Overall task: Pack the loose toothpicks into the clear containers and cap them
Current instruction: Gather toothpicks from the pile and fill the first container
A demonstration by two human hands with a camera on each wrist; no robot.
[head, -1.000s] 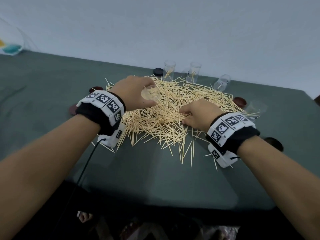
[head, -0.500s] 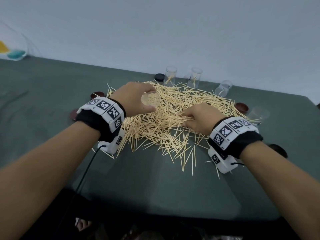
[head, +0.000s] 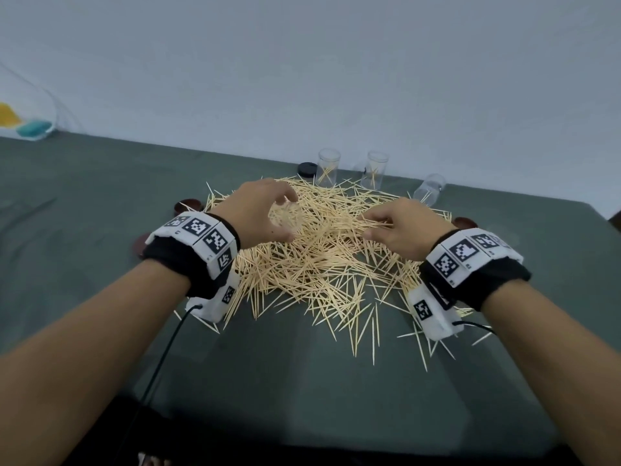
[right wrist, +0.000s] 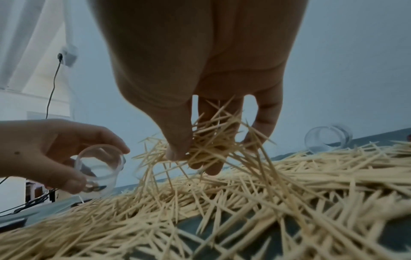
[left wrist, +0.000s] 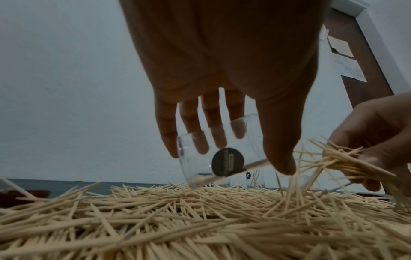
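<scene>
Head view shows the left hand (head: 260,210) gripping a clear container (head: 285,215) tilted, mouth toward the right hand (head: 400,227), whose pinching grip lifts a toothpick bundle (head: 366,223) off the counter's pile (head: 319,264), presumably for loading.

loose pale toothpicks (head: 312,264) heaped; clear container (head: 285,218) tilted, seemingly empty.

Pale yellow toothpicks (head: 319,260) cover a dark grey-green surface (head: 100,203); clear containers (head: 327,166), black cap (head: 306,168), black-and-white checkered wristbands (head: 201,237).
</scene>
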